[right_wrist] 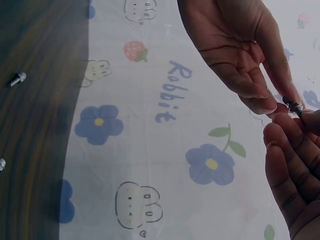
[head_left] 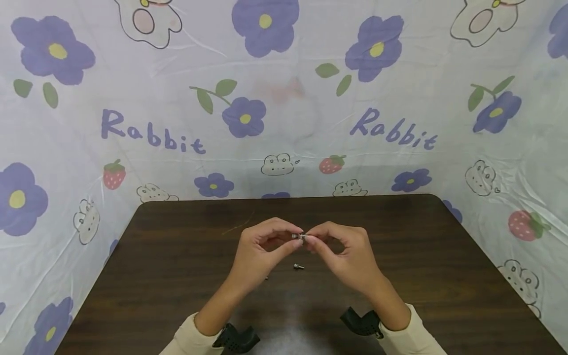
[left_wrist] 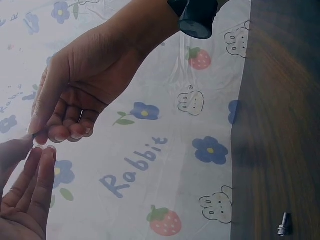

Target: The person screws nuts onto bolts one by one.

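Note:
Both hands meet above the table, holding one small silver screw (head_left: 298,236) level between them. My left hand (head_left: 262,246) pinches its thicker left end between thumb and index finger. At the thinner right end, my right hand (head_left: 350,251) pinches with its thumb and index finger. In the right wrist view the held screw (right_wrist: 292,106) looks dark and is partly hidden by fingertips. Below the hands, a second screw (head_left: 299,266) with a thick head lies on its side on the table. Another small metal piece (head_left: 266,278) shows just beside the left forearm, mostly hidden.
The dark wooden table (head_left: 177,276) ends at a pale printed cloth (head_left: 301,123) that hangs behind it and along both sides. A thin light strand (head_left: 237,228) lies left of the hands. Black devices sit on both wrists.

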The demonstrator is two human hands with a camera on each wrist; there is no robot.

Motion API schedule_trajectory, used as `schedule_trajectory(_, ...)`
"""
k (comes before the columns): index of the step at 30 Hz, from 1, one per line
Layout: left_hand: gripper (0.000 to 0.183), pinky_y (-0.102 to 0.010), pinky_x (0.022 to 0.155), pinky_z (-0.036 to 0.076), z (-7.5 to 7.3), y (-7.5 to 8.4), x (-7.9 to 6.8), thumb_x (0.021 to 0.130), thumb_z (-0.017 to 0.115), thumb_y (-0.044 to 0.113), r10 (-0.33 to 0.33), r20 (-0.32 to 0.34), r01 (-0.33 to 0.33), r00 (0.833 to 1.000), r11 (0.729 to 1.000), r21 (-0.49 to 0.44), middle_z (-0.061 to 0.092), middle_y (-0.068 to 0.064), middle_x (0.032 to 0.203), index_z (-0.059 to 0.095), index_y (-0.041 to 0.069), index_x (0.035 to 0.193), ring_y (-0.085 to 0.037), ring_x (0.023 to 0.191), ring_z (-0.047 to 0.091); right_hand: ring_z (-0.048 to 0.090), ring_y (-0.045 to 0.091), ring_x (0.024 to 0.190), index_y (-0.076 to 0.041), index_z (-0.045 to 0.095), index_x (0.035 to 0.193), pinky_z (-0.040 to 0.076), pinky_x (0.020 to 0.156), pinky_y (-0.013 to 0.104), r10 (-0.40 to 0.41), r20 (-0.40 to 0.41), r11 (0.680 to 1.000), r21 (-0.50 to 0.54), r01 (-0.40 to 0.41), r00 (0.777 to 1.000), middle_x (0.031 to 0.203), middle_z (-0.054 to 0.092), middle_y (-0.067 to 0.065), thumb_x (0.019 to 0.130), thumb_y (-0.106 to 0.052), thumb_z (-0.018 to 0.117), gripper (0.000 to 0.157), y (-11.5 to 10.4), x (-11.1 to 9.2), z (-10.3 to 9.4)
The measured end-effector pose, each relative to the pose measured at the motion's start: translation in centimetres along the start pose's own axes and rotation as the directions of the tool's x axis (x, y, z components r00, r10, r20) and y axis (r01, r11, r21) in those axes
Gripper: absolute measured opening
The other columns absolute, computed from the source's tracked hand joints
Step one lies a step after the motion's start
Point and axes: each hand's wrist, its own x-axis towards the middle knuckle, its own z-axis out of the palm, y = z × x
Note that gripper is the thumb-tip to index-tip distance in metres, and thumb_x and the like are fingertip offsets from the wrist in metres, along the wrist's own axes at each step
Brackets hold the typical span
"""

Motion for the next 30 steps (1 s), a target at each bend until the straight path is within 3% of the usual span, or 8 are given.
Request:
schedule_trajectory(8, 0.009, -0.040, 0.076, 0.062, -0.19, -0.15, 0.00, 0.098, 0.068, 0.006, -0.114, 0.025, 0.115, 0.993, 0.993, -0.014, 0.073, -0.011, 0.093, 0.075, 0.004, 0.102, -0.025, 0.082, 0.074, 0.069, 0.013, 0.066, -0.007, 0.073, 0.094, 0.058, 0.063, 0.023, -0.022, 0.005, 1.000, 0.016, 0.022, 1.000, 0.079, 0.072, 0.003, 0.086, 0.012, 0.073, 0.020, 0.06, 0.08, 0.29)
schedule_trajectory(12, 0.025, -0.040, 0.076, 0.062, -0.13, -0.30, 0.06, 0.107, 0.053, 0.014, -0.153, 0.043, 0.153, 0.987, 0.988, -0.010, 0.073, -0.014, 0.089, 0.074, 0.002, 0.101, -0.026, 0.081, 0.073, 0.069, 0.010, 0.067, -0.006, 0.073, 0.094, 0.058, 0.063, 0.023, -0.030, -0.004, 1.000, 0.000, 0.030, 1.000, 0.080, 0.073, 0.003, 0.091, 0.003, 0.073, 0.010, 0.09, 0.08, 0.30)
schedule_trajectory(15, 0.022, -0.041, 0.074, 0.062, -0.09, -0.28, 0.08, 0.107, 0.054, 0.012, -0.113, 0.048, 0.114, 0.992, 0.993, -0.034, 0.072, -0.018, 0.097, 0.070, -0.001, 0.113, -0.027, 0.084, 0.073, 0.069, 0.010, 0.068, -0.006, 0.074, 0.094, 0.058, 0.063, 0.022, -0.020, -0.011, 1.000, -0.011, 0.020, 1.000, 0.080, 0.074, 0.004, 0.093, -0.001, 0.073, 0.005, 0.02, 0.07, 0.20)
schedule_trajectory(18, 0.024, -0.041, 0.074, 0.062, -0.01, -0.17, 0.07, 0.098, 0.068, 0.006, -0.050, 0.037, 0.052, 0.998, 0.997, -0.051, 0.070, -0.018, 0.104, 0.067, 0.001, 0.122, -0.026, 0.089, 0.072, 0.069, 0.011, 0.068, -0.006, 0.073, 0.094, 0.058, 0.064, 0.022, -0.003, -0.005, 1.000, -0.012, 0.003, 1.000, 0.080, 0.074, 0.003, 0.092, 0.001, 0.073, 0.007, -0.12, 0.08, 0.07)
schedule_trajectory(21, 0.031, -0.036, 0.073, 0.062, -0.01, -0.05, 0.16, 0.089, 0.076, 0.000, -0.001, 0.019, 0.001, 1.000, 1.000, -0.016, 0.071, -0.013, 0.104, 0.069, 0.004, 0.119, -0.022, 0.090, 0.071, 0.069, 0.011, 0.068, -0.007, 0.073, 0.094, 0.058, 0.064, 0.022, 0.001, 0.002, 1.000, -0.015, -0.001, 1.000, 0.080, 0.074, 0.003, 0.093, -0.002, 0.073, 0.005, -0.18, 0.17, 0.01)
schedule_trajectory(25, 0.028, -0.031, 0.069, 0.061, 0.00, -0.12, 0.12, 0.086, 0.077, -0.005, 0.022, 0.013, -0.022, 1.000, 1.000, 0.019, 0.072, -0.008, 0.102, 0.072, 0.006, 0.111, -0.020, 0.086, 0.070, 0.069, 0.010, 0.069, -0.007, 0.074, 0.095, 0.058, 0.064, 0.022, 0.001, 0.008, 1.000, -0.020, -0.001, 1.000, 0.082, 0.074, 0.002, 0.096, -0.010, 0.072, 0.003, -0.18, 0.12, 0.01)
schedule_trajectory(30, 0.019, -0.035, 0.071, 0.062, 0.00, -0.25, -0.03, 0.089, 0.075, -0.002, 0.023, 0.011, -0.023, 1.000, 1.000, 0.018, 0.072, -0.008, 0.098, 0.074, 0.006, 0.106, -0.020, 0.081, 0.070, 0.069, 0.009, 0.069, -0.007, 0.074, 0.094, 0.058, 0.064, 0.022, -0.005, 0.013, 1.000, -0.018, 0.005, 1.000, 0.082, 0.074, 0.001, 0.092, 0.001, 0.073, 0.009, -0.16, 0.02, 0.10)
